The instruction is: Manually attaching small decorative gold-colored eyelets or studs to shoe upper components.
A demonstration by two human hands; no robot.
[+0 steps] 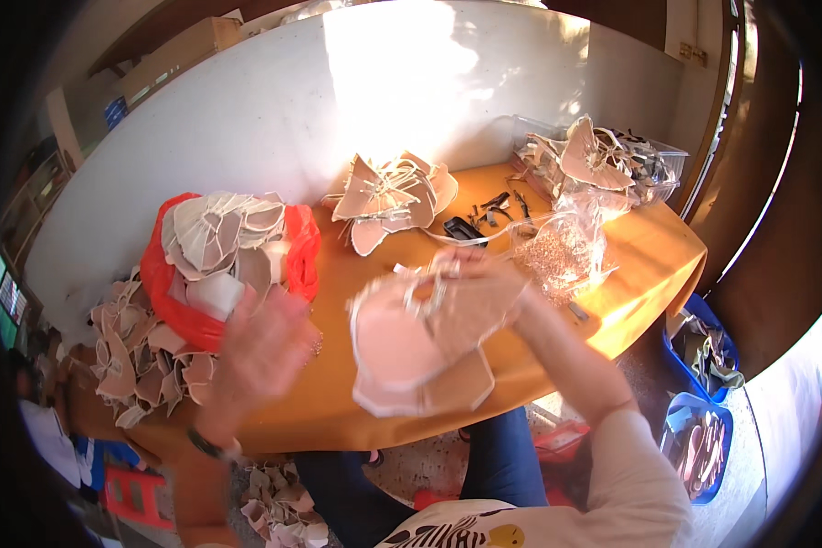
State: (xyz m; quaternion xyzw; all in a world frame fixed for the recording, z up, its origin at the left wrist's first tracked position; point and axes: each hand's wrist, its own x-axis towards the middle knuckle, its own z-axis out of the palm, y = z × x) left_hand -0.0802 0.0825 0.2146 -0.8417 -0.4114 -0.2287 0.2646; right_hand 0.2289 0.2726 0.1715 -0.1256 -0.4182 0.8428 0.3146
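Above the orange worktop [557,365], the right hand [484,274] pinches a limp, light pink leather sandal upper [420,338] by its strappy top edge, while the blurred left hand [260,352] hovers, fingers seemingly spread.

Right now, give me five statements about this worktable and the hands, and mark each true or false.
1. The right hand holds a stack of pink cut pieces above the table. True.
2. The left hand grips a pair of scissors. False: it is blurred, with nothing visible in its fingers.
3. A red bag on the table holds pale cut pieces. True.
4. The tabletop is blue. False: it is orange-yellow.
5. A clear plastic bag of small bits lies just past the right hand. True.
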